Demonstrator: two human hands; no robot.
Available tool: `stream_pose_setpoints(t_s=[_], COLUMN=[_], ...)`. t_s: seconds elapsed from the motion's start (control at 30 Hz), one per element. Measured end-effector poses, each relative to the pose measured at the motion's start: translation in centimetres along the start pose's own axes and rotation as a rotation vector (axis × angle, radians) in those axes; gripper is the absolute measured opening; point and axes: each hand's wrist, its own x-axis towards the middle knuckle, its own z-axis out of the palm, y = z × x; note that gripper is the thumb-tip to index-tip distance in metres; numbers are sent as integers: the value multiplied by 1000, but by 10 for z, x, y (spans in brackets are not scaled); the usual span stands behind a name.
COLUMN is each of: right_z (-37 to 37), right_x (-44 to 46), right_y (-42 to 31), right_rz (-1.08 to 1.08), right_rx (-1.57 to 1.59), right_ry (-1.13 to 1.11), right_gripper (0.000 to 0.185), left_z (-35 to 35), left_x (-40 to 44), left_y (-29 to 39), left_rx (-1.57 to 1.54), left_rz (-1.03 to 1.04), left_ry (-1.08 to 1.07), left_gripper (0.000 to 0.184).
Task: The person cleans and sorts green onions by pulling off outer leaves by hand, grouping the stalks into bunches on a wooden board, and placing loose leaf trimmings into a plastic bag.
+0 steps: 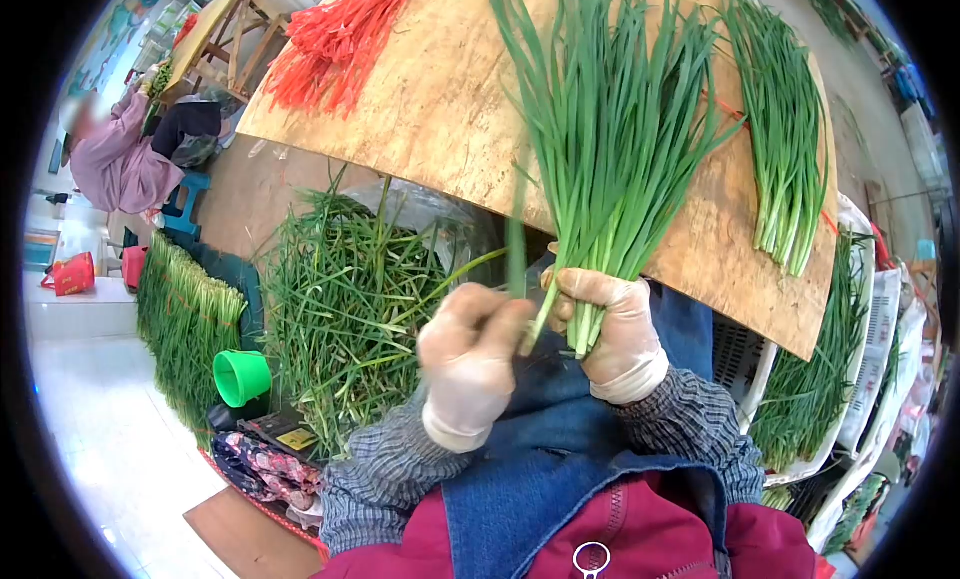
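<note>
My right hand [615,324], in a thin whitish glove, is closed around the pale stem ends of a bunch of garlic chives [615,149]. The bunch's long green leaves fan out over the edge of the wooden board [440,109]. Just left of the stems is my left hand [465,354], gloved too and blurred by motion. Its fingers are curled in a pinch, and a single smeared chive leaf [517,239] rises from them. Another chive bunch [780,139], with a red tie, lies at the right of the board.
Red plastic ties [340,44] lie at the board's far left. Below stands a heap of loose leaves [340,309], beside a green bucket [241,377] and a row of upright chive bunches [190,319]. Crated chives [810,359] sit at right. Another person [125,159] sits at upper left.
</note>
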Motion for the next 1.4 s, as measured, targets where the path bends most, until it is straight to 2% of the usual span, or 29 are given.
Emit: stream_pose_setpoints(t_s=[0.07,0.1,0.13,0.2,0.3,0.33,0.4,0.47,0.5,0.6,0.7,0.73,0.77,0.8,0.87,0.93,1.0,1.07,1.1,1.2,1.23,1.33,1.4], right_z=[-1,-4,-4,-3,1,2,1,0,-1,1,0,-1,-1,-1,1,4,2,-1,-3,-2,-2,-3,0], right_x=[1,2,3,4,3,3,3,3,3,3,2,2,3,4,4,1,0,-1,-2,-9,-11,-16,-16], right_y=[-1,-1,-1,-2,2,3,5,6,6,4,3,3,3,2,3,4,5,4,4,1,0,-1,-2], right_rz=[14,23,24,26,5,11,18,19,20,28,6,-10,-3,5,9,-5,-3,-9,-9,-31,-38,-25,-67], right_rx=[73,102,105,113,110,112,64,31,20,59,78,76,89,101,102,81,53,46,52,-25,-40,-95,-159], right_ry=[-5,-24,-23,-19,-11,-5,-22,-25,-22,-18,-19,-24,-15,-7,-1,3,9,12,10,19,14,38,69], right_gripper=[12,12,12,12,13,13,20,23,23,17,14,13,13,13,13,13,12,13,13,12,12,14,20], left_z=[-14,-18,-33,-64,-90,-86,-57,-43,-38,-38,-53,-71,-85,-100,-102,-80,-46,-20,-16,-9,-6,5,10], left_x=[-10,-13,-14,-16,-11,-10,-8,-1,3,14,2,-1,-2,3,10,7,-2,1,2,3,7,7,4], left_y=[1,3,0,-5,-12,-9,-15,-2,3,12,21,13,8,10,9,0,12,28,23,-1,-4,9,11], left_rx=[-181,-228,-231,-170,30,50,106,82,9,-44,217,466,644,959,1195,770,315,13,-32,358,489,773,926], left_rz=[5,-50,-8,20,-127,-267,-139,-101,-211,-593,-266,19,76,218,409,408,-167,-569,-528,82,437,708,770], left_ry=[89,268,339,461,393,307,266,-30,-204,-491,-243,-157,104,170,118,-124,-396,-394,-364,-219,-111,-255,-305], left_gripper=[6,11,17,16,16,21,30,38,38,23,13,11,11,19,27,32,32,30,29,27,23,20,17])
